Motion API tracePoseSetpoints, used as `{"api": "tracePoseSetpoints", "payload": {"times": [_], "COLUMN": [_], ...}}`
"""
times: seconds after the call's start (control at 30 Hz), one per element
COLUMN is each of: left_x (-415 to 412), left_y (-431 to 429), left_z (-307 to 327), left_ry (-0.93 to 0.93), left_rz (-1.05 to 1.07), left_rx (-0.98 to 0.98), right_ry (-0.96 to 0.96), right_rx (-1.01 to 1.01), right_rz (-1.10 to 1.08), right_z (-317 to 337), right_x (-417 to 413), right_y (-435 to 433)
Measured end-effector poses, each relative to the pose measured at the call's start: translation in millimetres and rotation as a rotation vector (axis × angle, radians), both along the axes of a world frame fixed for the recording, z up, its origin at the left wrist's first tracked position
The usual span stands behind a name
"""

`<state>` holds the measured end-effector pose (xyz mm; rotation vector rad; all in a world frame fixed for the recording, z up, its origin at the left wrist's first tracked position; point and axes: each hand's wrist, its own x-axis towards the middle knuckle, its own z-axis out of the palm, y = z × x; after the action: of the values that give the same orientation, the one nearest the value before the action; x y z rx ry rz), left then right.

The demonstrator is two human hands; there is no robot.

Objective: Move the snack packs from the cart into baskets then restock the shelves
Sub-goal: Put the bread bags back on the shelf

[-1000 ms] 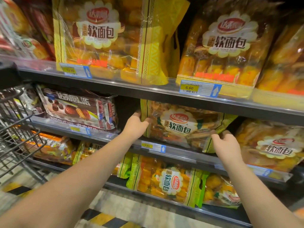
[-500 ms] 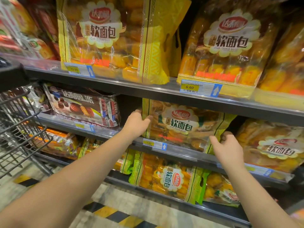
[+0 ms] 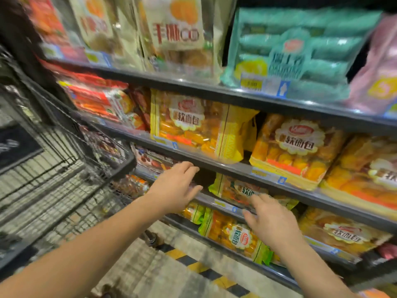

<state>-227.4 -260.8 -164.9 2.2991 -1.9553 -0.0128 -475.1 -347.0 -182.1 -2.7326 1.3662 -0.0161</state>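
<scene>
Here, a tall shelving unit point(image 3: 232, 169) fills the space ahead of and above both hands, its tiers packed with bagged bread and cakes. A wire cart point(image 3: 126, 162) stands to the left of the left hand point(image 3: 175, 186), its dark rim just beside that wrist. High above the right hand point(image 3: 270, 220) sits a teal pack point(image 3: 300, 52). One tier above the hands, a yellow pack point(image 3: 199, 125) stands over the left hand and an orange pack point(image 3: 296, 147) over the right. Directly under the right hand, on the tier below, lies a green-edged pack point(image 3: 236, 235).

The snack pack point(image 3: 234, 189) the hands reach toward lies on the shelf between them, ahead of the right hand's fingers and to the right of the left hand. The left hand is spread, fingers straight and parted, holding nothing, hovering at the shelf's front edge. The right hand is also spread, its fingers fanned toward the pack's lower edge; motion blur hides whether they touch it. A small price tag point(image 3: 225, 204) sits on the rail between the two hands.
</scene>
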Motion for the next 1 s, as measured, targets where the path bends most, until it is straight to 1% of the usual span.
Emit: {"api": "tracePoseSetpoints", "payload": {"times": [0.13,0.23,0.4,0.53,0.63,0.77,0.87,1.0], "left_x": [8.9,14.5,15.1,-2.1,-17.0,-46.3,-79.1,-117.0], "left_y": [52.4,94.5,185.9,288.1,374.9,495.5,581.5,672.4], "left_z": [109.0,197.7,338.5,417.3,440.0,436.5,424.6,403.4], "left_ry": [-0.059,-0.138,-0.217,-0.251,-0.255,-0.176,-0.130,-0.056], "left_rz": [0.029,0.079,0.304,0.486,0.628,0.868,1.052,1.224], "left_rx": [-0.002,0.009,0.013,-0.050,-0.082,-0.087,-0.083,-0.090], "right_ry": [-0.139,-0.179,-0.239,-0.305,-0.390,-0.439,-0.403,-0.312], "right_rx": [-0.014,-0.047,-0.080,-0.046,0.011,0.126,0.199,0.253], "right_rz": [0.179,0.294,0.509,0.741,0.897,1.072,1.208,1.337], "right_z": [118.1,206.6,333.8,404.4,430.8,434.3,423.5,403.6], "right_x": [39.4,62.8,90.8,115.1,135.3,154.6,158.4,162.6], "right_y": [36.1,63.4,113.7,177.5,236.9,331.6,409.6,507.6]}}
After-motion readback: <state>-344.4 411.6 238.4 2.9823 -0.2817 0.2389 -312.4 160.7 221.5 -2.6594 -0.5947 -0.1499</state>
